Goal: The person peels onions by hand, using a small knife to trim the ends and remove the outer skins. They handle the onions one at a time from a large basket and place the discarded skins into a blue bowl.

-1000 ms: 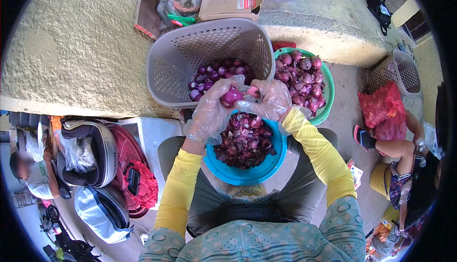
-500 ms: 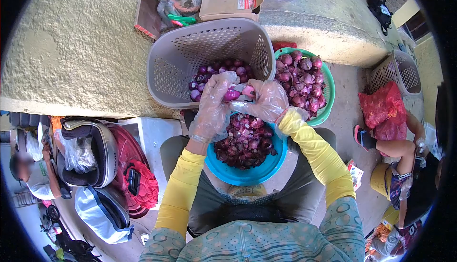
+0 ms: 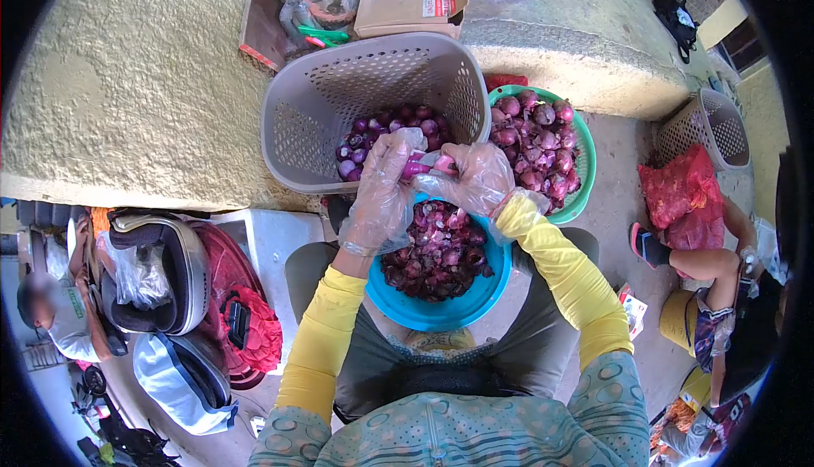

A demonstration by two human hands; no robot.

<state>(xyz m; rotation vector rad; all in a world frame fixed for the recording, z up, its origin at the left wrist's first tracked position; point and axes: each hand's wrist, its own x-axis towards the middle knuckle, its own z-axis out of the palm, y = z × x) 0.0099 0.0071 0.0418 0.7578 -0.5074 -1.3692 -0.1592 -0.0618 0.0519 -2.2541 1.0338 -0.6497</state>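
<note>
Both my hands are in clear plastic gloves, close together above the blue basin. My left hand [image 3: 381, 191] is closed around a purple-red onion [image 3: 413, 167] with a smooth, shiny surface. My right hand [image 3: 472, 180] is pinched against the onion's right side. Something small and pinkish shows at its fingertips, too small to name. Below them, the blue basin [image 3: 379, 304] between my knees holds dark red onion skins [image 3: 437, 251]. Smooth purple onions [image 3: 396, 121] lie at the bottom of the tall grey basket [image 3: 292, 140]. Dry-skinned red onions [image 3: 534, 140] fill the green basket [image 3: 585, 183] at right.
A cardboard box [image 3: 407, 0] and plastic bags [image 3: 326, 9] sit on the ledge behind the grey basket. A helmet [image 3: 161, 272] and red cloth [image 3: 254, 327] lie at left. Red mesh sacks [image 3: 682, 195] and a seated person's leg [image 3: 699, 263] are at right.
My hands have shifted only slightly around the onion, which has turned a little between my fingers. At the far left, another person has moved their arm.
</note>
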